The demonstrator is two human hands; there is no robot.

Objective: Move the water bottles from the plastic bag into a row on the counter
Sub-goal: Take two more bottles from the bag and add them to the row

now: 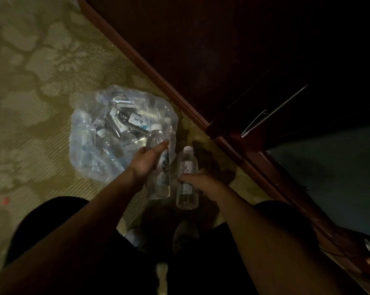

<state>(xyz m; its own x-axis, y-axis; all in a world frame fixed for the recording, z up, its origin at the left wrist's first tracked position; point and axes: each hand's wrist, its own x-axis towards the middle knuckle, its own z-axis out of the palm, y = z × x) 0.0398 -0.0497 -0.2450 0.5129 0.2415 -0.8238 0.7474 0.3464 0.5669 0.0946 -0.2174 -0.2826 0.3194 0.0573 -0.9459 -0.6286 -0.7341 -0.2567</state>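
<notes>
Head view, dim: your left hand [146,161] grips one water bottle [158,167] just beside the plastic bag [90,141], at its near-right edge. Your right hand [197,180] wraps a second bottle [187,179], right of the bag. More bottles [120,128] lie inside the bag on the patterned carpet [30,81].

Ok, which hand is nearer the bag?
Left. The left hand, holding a bottle, overlaps the bag's near edge; the right hand holds another bottle off to its side.
</notes>
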